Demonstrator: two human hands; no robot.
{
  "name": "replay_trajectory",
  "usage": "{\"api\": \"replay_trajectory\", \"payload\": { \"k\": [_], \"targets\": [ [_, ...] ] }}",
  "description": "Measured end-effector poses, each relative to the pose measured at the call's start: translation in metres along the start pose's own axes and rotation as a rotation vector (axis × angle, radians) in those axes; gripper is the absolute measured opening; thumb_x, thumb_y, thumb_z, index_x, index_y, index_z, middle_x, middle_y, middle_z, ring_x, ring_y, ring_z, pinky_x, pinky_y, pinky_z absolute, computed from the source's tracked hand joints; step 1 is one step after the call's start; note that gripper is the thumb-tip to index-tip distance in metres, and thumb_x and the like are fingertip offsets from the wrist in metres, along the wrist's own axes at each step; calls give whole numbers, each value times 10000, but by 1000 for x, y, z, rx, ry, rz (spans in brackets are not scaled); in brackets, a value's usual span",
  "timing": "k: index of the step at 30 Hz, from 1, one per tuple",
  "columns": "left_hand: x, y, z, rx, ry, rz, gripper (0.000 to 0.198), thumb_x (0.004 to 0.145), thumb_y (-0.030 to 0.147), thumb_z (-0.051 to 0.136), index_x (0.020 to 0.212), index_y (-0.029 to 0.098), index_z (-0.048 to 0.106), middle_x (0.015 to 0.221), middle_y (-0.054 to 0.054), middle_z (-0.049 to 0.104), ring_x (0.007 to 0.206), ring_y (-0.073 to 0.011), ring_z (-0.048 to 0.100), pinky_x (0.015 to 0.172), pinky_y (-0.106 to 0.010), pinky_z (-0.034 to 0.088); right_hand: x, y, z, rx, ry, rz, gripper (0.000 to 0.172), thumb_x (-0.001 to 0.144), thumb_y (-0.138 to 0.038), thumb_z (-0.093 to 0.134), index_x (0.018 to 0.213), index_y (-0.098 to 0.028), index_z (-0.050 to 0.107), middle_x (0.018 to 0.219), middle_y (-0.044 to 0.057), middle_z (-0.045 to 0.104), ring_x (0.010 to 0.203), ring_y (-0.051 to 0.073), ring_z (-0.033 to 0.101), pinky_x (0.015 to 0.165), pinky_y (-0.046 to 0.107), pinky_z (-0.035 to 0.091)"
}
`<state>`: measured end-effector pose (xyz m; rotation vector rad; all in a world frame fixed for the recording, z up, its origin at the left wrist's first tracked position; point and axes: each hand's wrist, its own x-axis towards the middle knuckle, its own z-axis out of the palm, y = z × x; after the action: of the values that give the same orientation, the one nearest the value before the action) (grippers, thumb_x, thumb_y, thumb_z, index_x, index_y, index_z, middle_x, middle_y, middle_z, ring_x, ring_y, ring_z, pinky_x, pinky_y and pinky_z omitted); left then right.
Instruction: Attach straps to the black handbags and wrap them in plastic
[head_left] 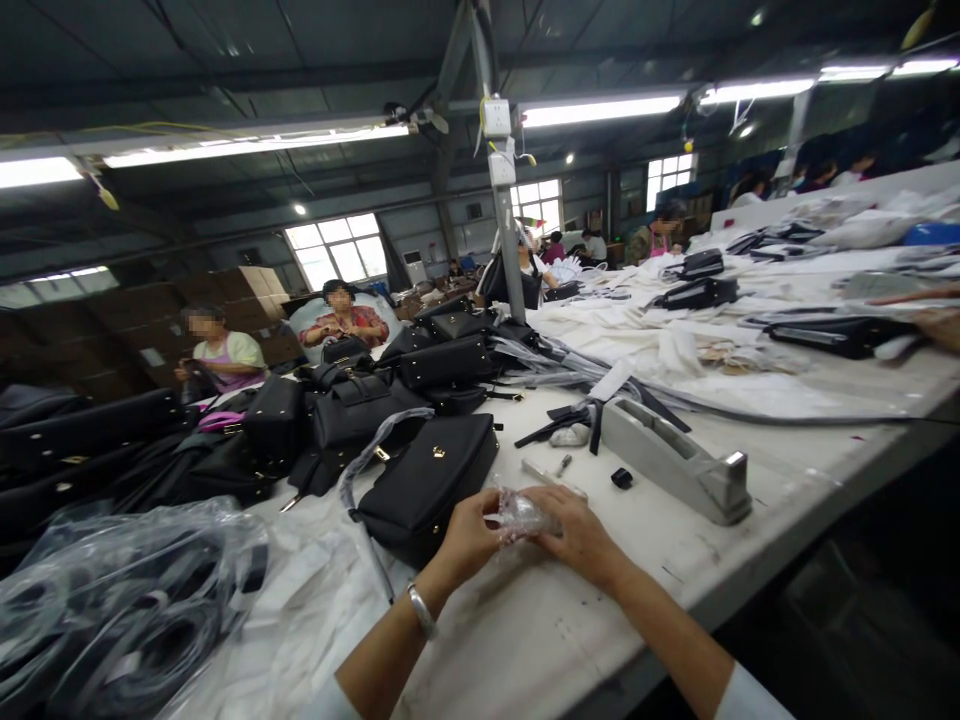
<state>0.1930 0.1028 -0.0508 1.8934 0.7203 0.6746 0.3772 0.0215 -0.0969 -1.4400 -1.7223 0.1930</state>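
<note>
Between my two hands is a small bundle in clear plastic wrap [525, 514]; what is inside it I cannot make out. The fingers of my left hand [474, 535] pinch its left end. My right hand [576, 530] curls over its right side. Just beyond my left hand lies a black handbag [427, 480] with gold-coloured fittings and a plastic-wrapped strap [352, 480]. Past my right hand, a small metal tool [551, 475] and a little black piece [622, 478] rest on the white table [555, 620].
A grey tape dispenser [675, 460] stands to the right near the table edge. Many black bags [360, 410] pile up at the left and back. Plastic-wrapped straps [135, 610] lie front left. A metal post [508, 250] rises behind. Several people sit around; another person's hand [941, 325] shows far right.
</note>
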Motion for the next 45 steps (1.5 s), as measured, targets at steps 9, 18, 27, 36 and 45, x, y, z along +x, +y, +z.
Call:
{"api": "replay_trajectory", "payload": {
  "k": [9,18,27,36,45],
  "targets": [
    [-4,-1,-10,-121,-13,-66,628,631,408,878,1144,100,685,1028,-117,742,912,-244,677,816,-320,515,-2,8,-3,93,-11,-12,496,846,-431,720,1280,-203,651,1279,125,691,1228,288,604,1079,431,449],
    [0,1,-2,-17,61,-59,455,566,326,911,902,89,717,796,-66,702,729,-196,617,658,-275,465,-1,8,1,112,6,4,525,829,-499,721,1267,-215,670,1271,130,696,1222,309,608,1093,478,429],
    [-10,3,-9,-129,-25,-88,522,710,376,825,1132,95,701,1012,-119,754,912,-241,695,789,-309,538,-2,5,-7,184,-8,21,555,781,-522,761,1246,-228,688,1246,116,714,1181,306,643,1045,445,487],
    [-33,29,-37,268,222,-27,649,624,170,796,1260,191,672,1150,-119,712,837,-234,679,744,-332,560,2,6,-17,58,73,95,563,822,-517,719,1309,-248,636,1326,97,673,1241,289,615,1074,441,479],
    [-94,18,-32,-20,67,-158,552,558,440,875,1095,372,765,1136,-49,746,1015,-325,689,705,-349,642,144,71,-41,-215,138,159,404,924,-373,655,1273,-175,605,1313,112,624,1196,282,598,1022,533,471]
  ]
}}
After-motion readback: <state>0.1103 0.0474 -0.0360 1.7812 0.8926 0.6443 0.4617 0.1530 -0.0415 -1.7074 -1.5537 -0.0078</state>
